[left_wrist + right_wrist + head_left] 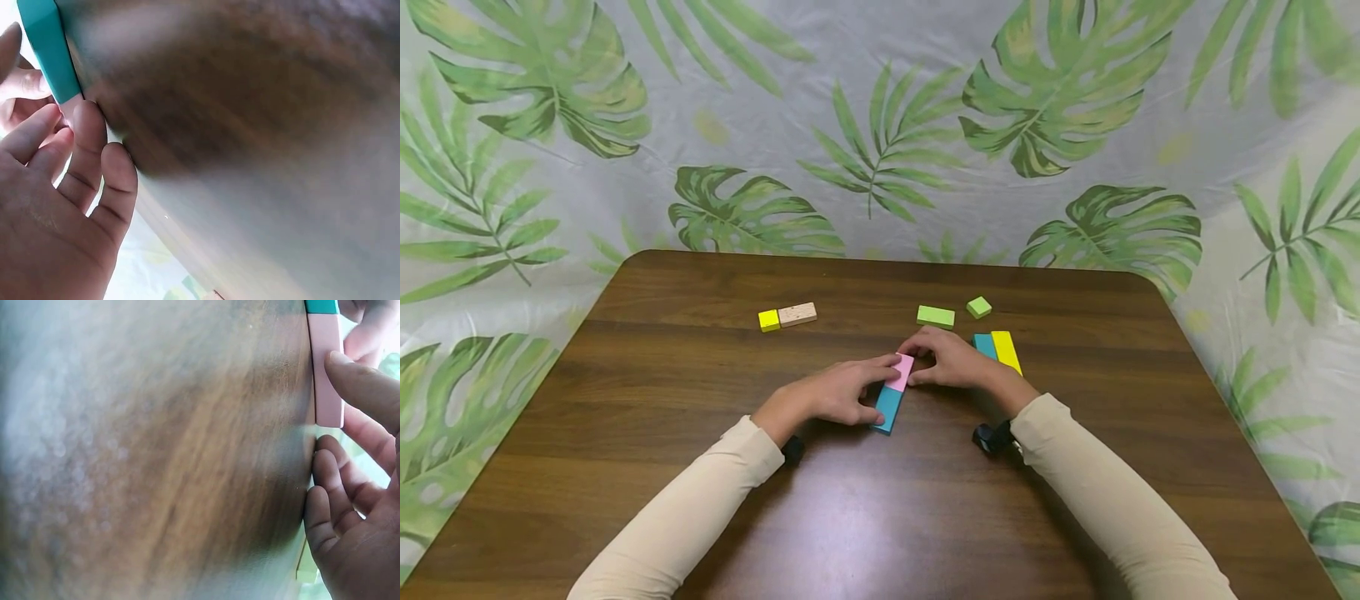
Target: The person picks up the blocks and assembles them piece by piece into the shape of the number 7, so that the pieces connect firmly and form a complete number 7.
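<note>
A pink wooden block [900,372] and a teal wooden block [888,410] lie end to end on the table in the head view, the pink one farther off. My left hand [842,392] is at their left side, its fingers extended onto the pink block and its thumb touching the teal block's near end. From the right, my right hand [953,358] pinches the pink block, thumb against its side and index finger around the far end. The right wrist view shows that thumb on the pink block [326,372]. The teal block [50,50] fills the left wrist view's upper left.
On the wooden table [685,392], a yellow cube [768,321] touches a plain wood block [797,314] at the back left. Behind my right hand are a green block [936,317] and a small green piece [979,307]. A yellow block [1006,352] lies along another teal block [984,345].
</note>
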Action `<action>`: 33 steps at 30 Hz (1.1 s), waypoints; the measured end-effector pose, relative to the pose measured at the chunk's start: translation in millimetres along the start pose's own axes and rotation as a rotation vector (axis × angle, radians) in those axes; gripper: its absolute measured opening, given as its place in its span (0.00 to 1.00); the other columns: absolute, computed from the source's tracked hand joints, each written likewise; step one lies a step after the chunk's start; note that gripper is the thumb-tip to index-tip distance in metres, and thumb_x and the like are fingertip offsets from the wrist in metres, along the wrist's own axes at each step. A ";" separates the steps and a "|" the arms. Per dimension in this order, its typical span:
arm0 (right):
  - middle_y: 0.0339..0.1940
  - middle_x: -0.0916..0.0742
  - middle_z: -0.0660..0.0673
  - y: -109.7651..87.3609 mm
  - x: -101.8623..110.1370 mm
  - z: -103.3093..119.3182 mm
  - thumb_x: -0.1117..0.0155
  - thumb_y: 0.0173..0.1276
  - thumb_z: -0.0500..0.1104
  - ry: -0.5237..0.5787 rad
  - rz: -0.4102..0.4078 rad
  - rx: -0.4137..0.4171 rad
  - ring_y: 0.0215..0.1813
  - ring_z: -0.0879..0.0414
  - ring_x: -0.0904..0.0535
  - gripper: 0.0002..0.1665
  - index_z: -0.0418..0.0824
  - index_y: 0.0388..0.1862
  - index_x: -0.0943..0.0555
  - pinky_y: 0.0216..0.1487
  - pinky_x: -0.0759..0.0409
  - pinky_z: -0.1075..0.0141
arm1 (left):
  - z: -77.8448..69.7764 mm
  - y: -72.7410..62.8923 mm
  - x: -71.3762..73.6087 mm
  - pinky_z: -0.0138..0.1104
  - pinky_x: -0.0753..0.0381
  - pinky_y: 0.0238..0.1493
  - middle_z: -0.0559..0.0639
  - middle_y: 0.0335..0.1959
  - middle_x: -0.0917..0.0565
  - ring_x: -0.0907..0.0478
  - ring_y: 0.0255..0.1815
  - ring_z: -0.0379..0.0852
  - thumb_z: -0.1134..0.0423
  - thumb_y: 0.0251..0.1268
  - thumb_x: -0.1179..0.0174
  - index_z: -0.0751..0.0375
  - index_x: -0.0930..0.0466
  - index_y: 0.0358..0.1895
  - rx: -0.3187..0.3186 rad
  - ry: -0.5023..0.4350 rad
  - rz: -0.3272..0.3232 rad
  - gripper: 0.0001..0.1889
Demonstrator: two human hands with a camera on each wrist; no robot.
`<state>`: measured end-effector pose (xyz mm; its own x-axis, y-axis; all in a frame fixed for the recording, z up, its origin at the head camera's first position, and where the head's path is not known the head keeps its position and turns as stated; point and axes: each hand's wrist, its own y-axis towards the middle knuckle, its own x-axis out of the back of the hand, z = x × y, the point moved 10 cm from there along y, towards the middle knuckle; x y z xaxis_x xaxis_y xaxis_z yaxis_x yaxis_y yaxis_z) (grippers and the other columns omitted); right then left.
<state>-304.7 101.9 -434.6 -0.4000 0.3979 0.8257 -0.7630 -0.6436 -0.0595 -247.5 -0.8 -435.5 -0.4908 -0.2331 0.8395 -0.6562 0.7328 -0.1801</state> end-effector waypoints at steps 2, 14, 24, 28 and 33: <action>0.52 0.18 0.44 0.1 0.3 -0.5 0.27 0.62 0.46 0.001 -0.002 -0.002 0.53 0.51 0.23 0.25 0.42 0.58 0.19 0.59 0.23 0.56 | -0.1 0.3 -0.1 0.43 0.28 0.66 0.44 0.82 0.46 0.25 0.55 0.45 0.52 0.63 0.34 0.55 0.35 0.74 -0.001 0.000 0.006 0.37; 0.52 0.17 0.44 -1.8 2.2 3.3 0.26 0.61 0.47 -0.013 -0.009 0.024 0.52 0.52 0.23 0.25 0.41 0.56 0.18 0.58 0.24 0.56 | -0.4 2.1 -0.9 0.47 0.36 0.76 0.47 0.82 0.45 0.42 0.80 0.51 0.52 0.62 0.33 0.56 0.34 0.74 -0.020 0.001 0.020 0.37; 0.52 0.18 0.44 -3.6 -0.4 7.9 0.26 0.61 0.48 -0.020 0.012 0.014 0.53 0.50 0.25 0.23 0.43 0.54 0.17 0.60 0.25 0.54 | -3.8 -4.2 -2.7 0.47 0.36 0.75 0.45 0.82 0.47 0.39 0.78 0.52 0.52 0.64 0.33 0.53 0.34 0.74 0.000 0.004 0.051 0.36; 0.52 0.19 0.45 -5.4 -3.3 10.1 0.26 0.61 0.50 -0.026 0.025 0.006 0.54 0.51 0.25 0.24 0.44 0.55 0.17 0.61 0.26 0.54 | -5.8 -8.0 -4.5 0.47 0.34 0.74 0.44 0.82 0.48 0.37 0.77 0.52 0.52 0.64 0.34 0.53 0.34 0.74 0.001 0.019 0.054 0.35; 0.52 0.19 0.44 -5.7 -4.4 11.4 0.26 0.61 0.49 -0.037 0.014 0.014 0.54 0.50 0.25 0.23 0.44 0.53 0.17 0.61 0.25 0.53 | -7.6 -11.0 -4.4 0.47 0.33 0.73 0.43 0.82 0.48 0.35 0.75 0.52 0.52 0.64 0.34 0.53 0.33 0.74 -0.012 0.042 0.045 0.35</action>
<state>-292.8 96.4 -431.5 -0.3911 0.3647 0.8450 -0.7502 -0.6581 -0.0631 -233.8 -3.1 -433.3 -0.4949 -0.1728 0.8516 -0.6271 0.7494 -0.2123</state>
